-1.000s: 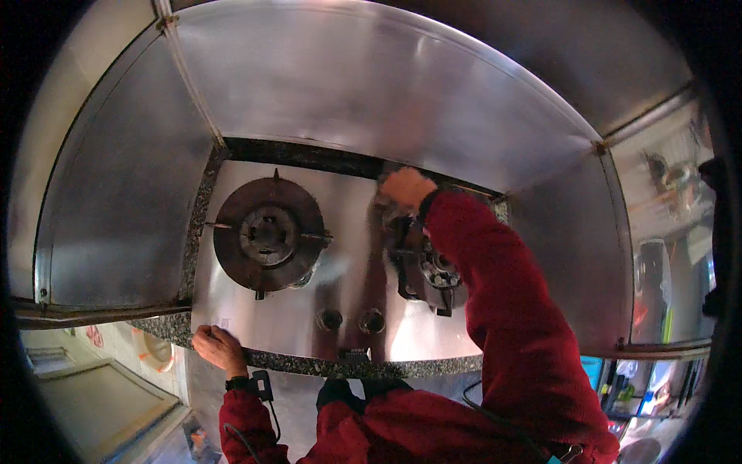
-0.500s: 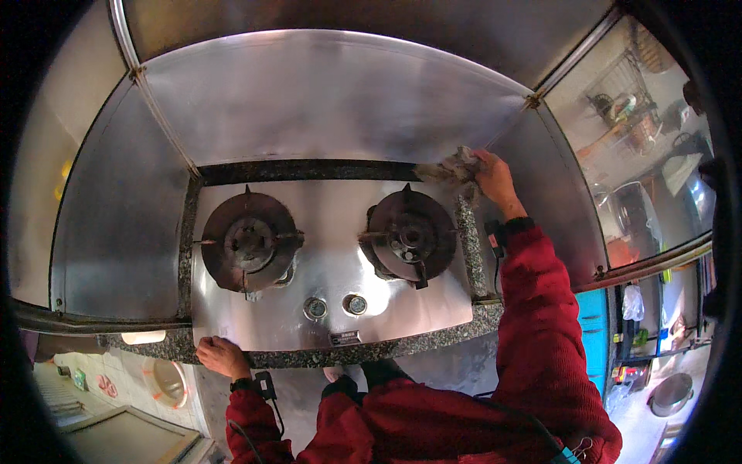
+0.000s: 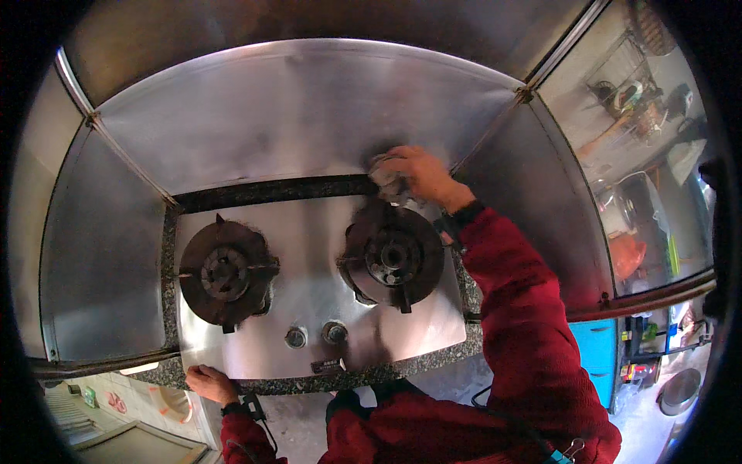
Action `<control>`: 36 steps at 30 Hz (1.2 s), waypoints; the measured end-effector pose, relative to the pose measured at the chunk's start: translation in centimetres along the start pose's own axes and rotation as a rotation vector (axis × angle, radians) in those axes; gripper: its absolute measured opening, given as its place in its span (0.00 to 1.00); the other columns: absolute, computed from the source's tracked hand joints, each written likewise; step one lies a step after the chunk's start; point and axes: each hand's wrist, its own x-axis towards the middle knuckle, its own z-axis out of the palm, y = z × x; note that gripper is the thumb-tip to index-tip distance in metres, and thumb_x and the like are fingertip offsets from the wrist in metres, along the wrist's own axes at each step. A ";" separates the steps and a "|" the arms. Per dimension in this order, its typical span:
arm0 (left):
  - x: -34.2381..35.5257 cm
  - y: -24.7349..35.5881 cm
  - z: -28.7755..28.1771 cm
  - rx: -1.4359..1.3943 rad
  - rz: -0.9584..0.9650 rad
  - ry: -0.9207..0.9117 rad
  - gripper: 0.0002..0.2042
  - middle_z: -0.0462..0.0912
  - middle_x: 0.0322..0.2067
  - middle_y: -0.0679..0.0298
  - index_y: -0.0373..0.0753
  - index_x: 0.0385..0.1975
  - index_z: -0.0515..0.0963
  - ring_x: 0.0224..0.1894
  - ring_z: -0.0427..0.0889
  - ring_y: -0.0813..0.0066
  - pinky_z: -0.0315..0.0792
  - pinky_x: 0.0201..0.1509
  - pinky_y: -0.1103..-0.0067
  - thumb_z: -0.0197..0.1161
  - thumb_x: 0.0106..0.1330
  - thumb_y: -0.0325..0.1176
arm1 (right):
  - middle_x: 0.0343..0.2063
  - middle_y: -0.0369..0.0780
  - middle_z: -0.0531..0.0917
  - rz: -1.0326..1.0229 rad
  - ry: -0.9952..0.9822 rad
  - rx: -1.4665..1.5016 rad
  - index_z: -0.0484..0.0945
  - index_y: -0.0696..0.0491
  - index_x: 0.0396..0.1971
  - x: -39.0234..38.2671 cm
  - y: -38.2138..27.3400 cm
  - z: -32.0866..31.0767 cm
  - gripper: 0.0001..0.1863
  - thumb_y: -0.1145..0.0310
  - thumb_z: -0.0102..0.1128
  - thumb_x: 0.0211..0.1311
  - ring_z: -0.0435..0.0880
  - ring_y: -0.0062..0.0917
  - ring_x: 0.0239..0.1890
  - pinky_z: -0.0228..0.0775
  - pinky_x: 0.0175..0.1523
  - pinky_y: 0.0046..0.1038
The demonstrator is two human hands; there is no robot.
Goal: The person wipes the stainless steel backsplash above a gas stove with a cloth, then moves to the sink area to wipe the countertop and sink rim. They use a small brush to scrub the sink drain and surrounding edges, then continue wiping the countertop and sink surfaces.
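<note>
My right hand (image 3: 423,175) is closed round a crumpled greyish cloth (image 3: 386,176), against the foot of the steel backsplash (image 3: 286,108), just behind the right burner (image 3: 393,255). My left hand (image 3: 210,381) rests with curled fingers at the front left edge of the steel gas stove (image 3: 301,286). The stove has a second round black burner (image 3: 224,272) on its left and two knobs (image 3: 335,332) at the front, and is set in a speckled stone counter (image 3: 417,360).
Steel side panels (image 3: 104,247) enclose the stove. At the right, a glass pane shows a wire rack (image 3: 618,93) with utensils. Below right are a turquoise cabinet (image 3: 589,356), shelves and a metal pot (image 3: 680,390). A tiled wall (image 3: 124,402) shows at lower left.
In the last half second my right hand has swept the cloth leftward from the back right corner along the backsplash. My left hand stays at the front edge; the view has shifted slightly.
</note>
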 end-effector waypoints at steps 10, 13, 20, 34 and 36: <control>-0.3 -1.5 0.7 0.078 -0.002 -0.017 0.13 0.69 0.34 0.49 0.32 0.38 0.69 0.41 0.67 0.48 0.61 0.46 0.60 0.49 0.68 0.38 | 0.52 0.41 0.79 -0.122 -0.624 0.121 0.79 0.46 0.51 2.5 6.9 12.1 0.28 0.84 0.57 0.47 0.77 0.40 0.53 0.74 0.52 0.39; -0.3 -1.7 0.8 0.054 0.016 -0.003 0.15 0.69 0.34 0.49 0.31 0.38 0.69 0.41 0.67 0.48 0.61 0.47 0.60 0.48 0.69 0.40 | 0.50 0.43 0.80 0.115 -0.718 0.128 0.79 0.51 0.51 0.0 10.4 11.7 0.27 0.83 0.56 0.47 0.78 0.41 0.52 0.74 0.50 0.41; -0.1 -2.1 1.2 0.081 0.048 0.033 0.16 0.70 0.34 0.48 0.30 0.38 0.69 0.41 0.68 0.46 0.61 0.47 0.59 0.48 0.69 0.42 | 0.48 0.47 0.81 0.493 -0.748 -0.047 0.79 0.59 0.48 -4.7 12.4 10.2 0.19 0.80 0.54 0.54 0.79 0.41 0.51 0.74 0.45 0.40; 0.3 0.1 0.2 0.080 -0.028 0.003 0.10 0.74 0.36 0.49 0.33 0.38 0.71 0.41 0.71 0.47 0.64 0.46 0.57 0.51 0.65 0.34 | 0.41 0.49 0.82 0.869 -0.416 -0.231 0.83 0.52 0.37 -11.3 2.3 -0.2 0.13 0.70 0.61 0.50 0.83 0.45 0.42 0.76 0.46 0.41; 0.2 0.1 0.2 0.084 -0.041 0.044 0.10 0.74 0.36 0.49 0.33 0.38 0.70 0.41 0.71 0.47 0.64 0.46 0.57 0.51 0.65 0.34 | 0.40 0.48 0.82 0.832 -0.332 -0.247 0.82 0.51 0.38 -10.3 -0.4 -3.2 0.13 0.70 0.61 0.49 0.83 0.45 0.40 0.77 0.44 0.41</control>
